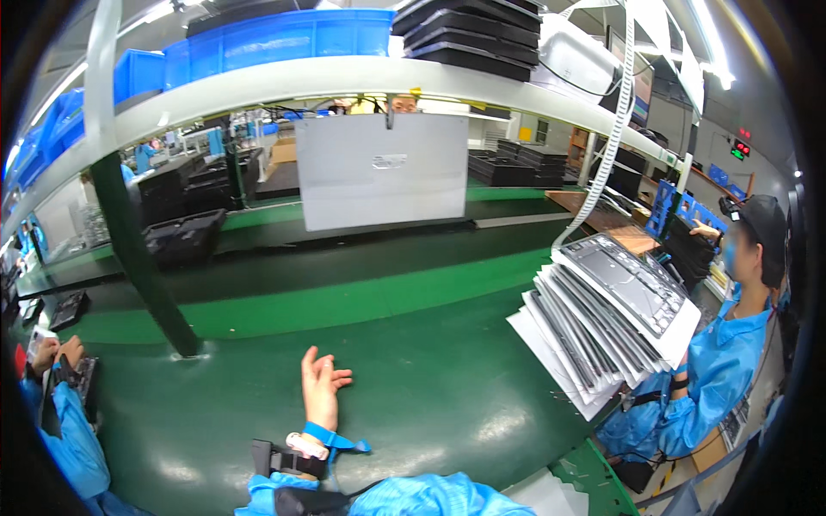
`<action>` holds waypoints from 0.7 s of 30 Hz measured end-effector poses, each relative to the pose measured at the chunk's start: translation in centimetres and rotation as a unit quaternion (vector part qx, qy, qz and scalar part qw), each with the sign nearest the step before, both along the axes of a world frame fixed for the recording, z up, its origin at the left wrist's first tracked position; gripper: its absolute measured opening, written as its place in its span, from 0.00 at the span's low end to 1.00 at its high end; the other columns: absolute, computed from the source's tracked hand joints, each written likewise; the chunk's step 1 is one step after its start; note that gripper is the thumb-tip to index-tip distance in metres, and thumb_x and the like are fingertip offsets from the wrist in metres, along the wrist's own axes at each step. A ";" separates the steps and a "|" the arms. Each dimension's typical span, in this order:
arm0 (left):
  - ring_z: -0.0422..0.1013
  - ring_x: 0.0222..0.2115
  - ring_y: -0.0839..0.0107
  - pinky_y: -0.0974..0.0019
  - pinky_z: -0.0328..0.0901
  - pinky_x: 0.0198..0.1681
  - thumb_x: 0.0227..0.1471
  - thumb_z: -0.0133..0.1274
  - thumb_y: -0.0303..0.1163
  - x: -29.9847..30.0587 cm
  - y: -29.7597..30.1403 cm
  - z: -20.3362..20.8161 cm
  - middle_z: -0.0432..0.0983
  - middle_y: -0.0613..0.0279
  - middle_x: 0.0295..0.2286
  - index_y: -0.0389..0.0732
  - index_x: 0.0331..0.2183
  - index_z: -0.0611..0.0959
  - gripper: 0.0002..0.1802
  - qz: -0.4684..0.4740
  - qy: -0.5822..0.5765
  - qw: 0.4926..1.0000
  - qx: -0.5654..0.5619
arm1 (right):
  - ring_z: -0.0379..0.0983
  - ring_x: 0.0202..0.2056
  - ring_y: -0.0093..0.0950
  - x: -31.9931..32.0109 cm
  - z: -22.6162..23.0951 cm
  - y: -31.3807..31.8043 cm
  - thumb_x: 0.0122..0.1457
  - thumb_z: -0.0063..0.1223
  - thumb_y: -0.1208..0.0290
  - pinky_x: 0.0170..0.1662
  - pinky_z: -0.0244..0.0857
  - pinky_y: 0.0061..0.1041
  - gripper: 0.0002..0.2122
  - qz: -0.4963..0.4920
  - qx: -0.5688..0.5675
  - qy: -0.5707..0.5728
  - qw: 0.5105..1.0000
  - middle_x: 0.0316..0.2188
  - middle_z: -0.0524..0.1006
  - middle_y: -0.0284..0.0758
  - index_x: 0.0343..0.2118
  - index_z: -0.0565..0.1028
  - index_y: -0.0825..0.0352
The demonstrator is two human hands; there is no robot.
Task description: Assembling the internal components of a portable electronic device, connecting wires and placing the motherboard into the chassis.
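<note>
A green table (pixel 430 353) runs under a white shelf (pixel 327 84) that carries blue bins (pixel 284 43), with a grey board (pixel 379 193) hanging below it. The left hand (pixel 320 396), a blue strap (pixel 331 437) at its wrist, is above the table, fingers loosely spread and slightly curled, holding nothing. I cannot tell how the right hand's fingers stand, as it is out of sight. A leaning stack of laptop parts (pixel 632 279) with white sheets is on the table's right side, beside a co-worker in blue (pixel 723 361)
</note>
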State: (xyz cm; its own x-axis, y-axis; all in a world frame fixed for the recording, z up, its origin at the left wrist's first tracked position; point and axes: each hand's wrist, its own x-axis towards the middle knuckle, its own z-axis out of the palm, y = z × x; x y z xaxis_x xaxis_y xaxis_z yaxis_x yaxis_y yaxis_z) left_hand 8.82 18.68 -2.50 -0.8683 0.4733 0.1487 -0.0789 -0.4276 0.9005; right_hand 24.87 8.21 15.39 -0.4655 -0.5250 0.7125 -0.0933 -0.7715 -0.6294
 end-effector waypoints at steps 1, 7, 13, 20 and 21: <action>0.72 0.29 0.66 0.68 0.69 0.31 0.57 0.42 0.31 0.2 0.5 -0.1 0.62 0.52 0.42 0.38 0.55 0.56 0.26 -0.010 0.006 1.000 0.002 | 0.67 0.44 0.29 -1.3 -0.6 0.9 0.56 0.51 0.68 0.45 0.62 0.25 0.10 -0.029 0.025 0.008 0.999 0.45 0.71 0.41 0.32 0.78 0.69; 0.72 0.33 0.65 0.64 0.68 0.37 0.56 0.45 0.34 -1.2 -0.9 -1.0 0.62 0.53 0.46 0.39 0.52 0.60 0.24 0.047 -0.034 0.996 -0.061 | 0.71 0.37 0.30 -12.3 -7.2 8.8 0.52 0.52 0.66 0.41 0.64 0.30 0.08 -0.585 0.299 0.144 0.740 0.35 0.75 0.35 0.26 0.75 0.65; 0.71 0.39 0.59 0.63 0.66 0.41 0.52 0.47 0.33 -3.1 1.1 -5.2 0.70 0.50 0.40 0.35 0.48 0.66 0.22 0.138 0.260 0.938 -0.181 | 0.72 0.38 0.34 -14.4 -13.7 16.6 0.49 0.53 0.69 0.43 0.65 0.30 0.08 -0.698 0.460 -0.004 0.549 0.32 0.76 0.39 0.30 0.76 0.67; 0.70 0.38 0.67 0.65 0.64 0.40 0.50 0.48 0.31 -1.8 -0.1 -2.2 0.73 0.56 0.35 0.33 0.40 0.71 0.16 0.143 0.181 0.955 -0.188 | 0.70 0.44 0.35 -15.2 -16.1 18.1 0.51 0.44 0.75 0.49 0.62 0.30 0.09 -0.683 0.328 -0.030 0.652 0.34 0.77 0.39 0.28 0.78 0.68; 0.70 0.38 0.67 0.66 0.64 0.41 0.49 0.48 0.29 -1.7 -0.1 -1.8 0.73 0.55 0.36 0.32 0.41 0.72 0.16 0.113 0.156 0.964 -0.181 | 0.70 0.44 0.33 -15.2 -16.2 18.3 0.52 0.43 0.75 0.48 0.62 0.29 0.09 -0.683 0.326 -0.027 0.653 0.34 0.77 0.38 0.29 0.78 0.68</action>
